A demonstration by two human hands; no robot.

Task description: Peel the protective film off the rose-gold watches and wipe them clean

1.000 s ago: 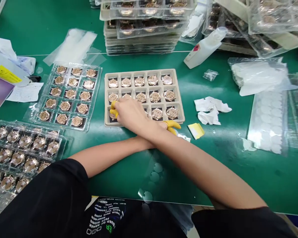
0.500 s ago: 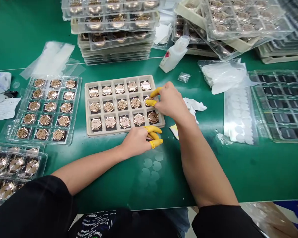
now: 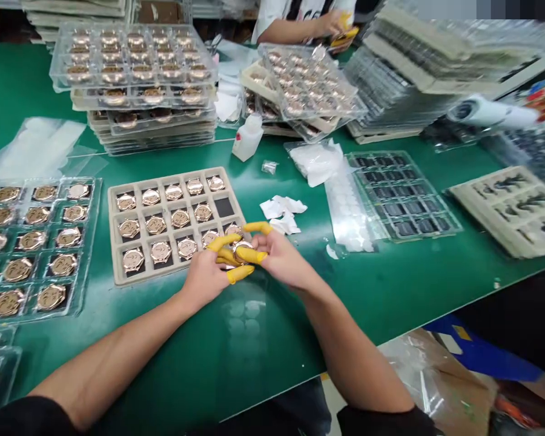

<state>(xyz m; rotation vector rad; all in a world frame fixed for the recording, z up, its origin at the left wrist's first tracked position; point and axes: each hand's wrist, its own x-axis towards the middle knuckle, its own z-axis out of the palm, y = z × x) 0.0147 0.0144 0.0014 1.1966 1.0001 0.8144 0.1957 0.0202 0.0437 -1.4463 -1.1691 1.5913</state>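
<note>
Low over the near right corner of a beige compartment tray (image 3: 113, 242), my two hands meet around a rose-gold watch case (image 3: 243, 249). My right hand (image 3: 284, 257), with yellow finger cots, pinches the case between thumb and fingers. From the other side, the yellow-tipped fingers of my left hand (image 3: 206, 272) close on its edge, partly covering it. Several watch cases lie back-up in the tray's compartments. The rightmost compartment of its middle row shows only a dark pad (image 3: 224, 208). My fingers partly hide the front row's right end.
A clear tray (image 3: 97, 242) of watch cases lies left. Stacked trays (image 3: 149, 130) stand behind, beside a white bottle (image 3: 247, 139). Crumpled tissue (image 3: 284, 212), a film sheet (image 3: 349, 212) and a tray of dark pieces (image 3: 406, 200) lie right. Another person's hands (image 3: 333, 27) work across the table.
My right hand has lifted a watch case from the middle row's right compartment and brought it down to my left hand. The view has swung right and up, showing another person.
</note>
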